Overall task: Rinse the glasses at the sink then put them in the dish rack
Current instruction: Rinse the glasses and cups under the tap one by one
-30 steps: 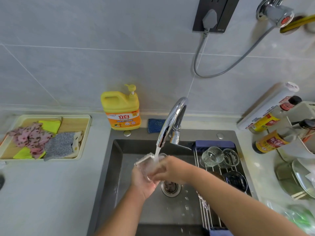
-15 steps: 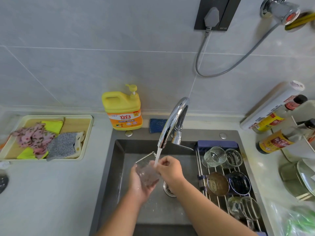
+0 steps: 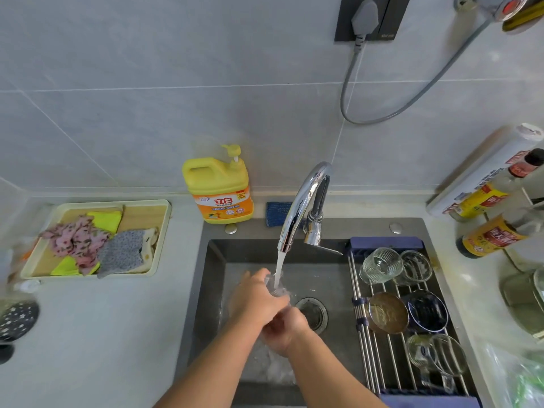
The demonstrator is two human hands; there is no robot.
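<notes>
1. Progress: several clear glasses already lie in the dish rack [image 3: 357,290] across the sink's right side, among them a ribbed glass [image 3: 381,265] at its back end; one glass is under rinse, not yet racked.
2. The glass [image 3: 278,288] is clear, mostly hidden by the hands, beneath the running stream from the faucet [image 3: 303,201], near the sink's [image 3: 212,290] centre, just left of the drain [image 3: 312,313].
3. The left hand [image 3: 254,301] wraps around the glass; the right hand [image 3: 284,329] is closed at its lower end.
4. A yellow detergent bottle [image 3: 219,188] stands at the counter's back edge.
</notes>
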